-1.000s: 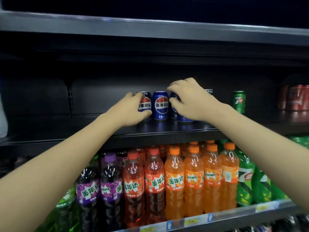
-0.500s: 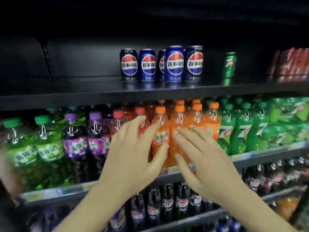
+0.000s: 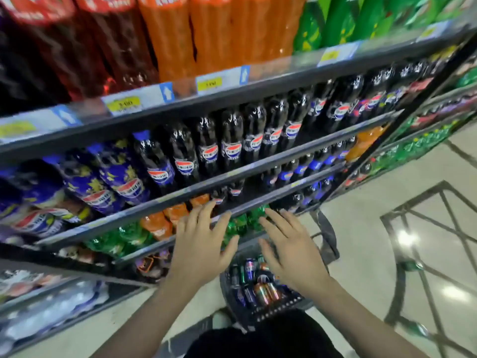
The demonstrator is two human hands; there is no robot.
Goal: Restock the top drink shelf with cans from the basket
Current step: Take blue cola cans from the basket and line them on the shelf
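Two bare hands are hovering over a dark plastic mesh basket (image 3: 271, 315) standing on the pale tiled floor (image 3: 361, 254).

The left hand (image 3: 204, 251) and the right hand (image 3: 296, 254) are both holding nothing, their fingers spread straight, pointing to 12 o'clock. Blue, green and copper-coloured metal drink cans (image 3: 254, 282) are lying in the basket at 6 o'clock of the hands. The top shelf is not showing here.

basket (image 3: 233, 304): dark mesh, on the floor, below and between left hand (image 3: 200, 250) and right hand (image 3: 293, 251), partly hidden by both.
cans (image 3: 260, 286): blue, green, copper-toned; jumbled inside basket, mostly lying tilted, untouched.
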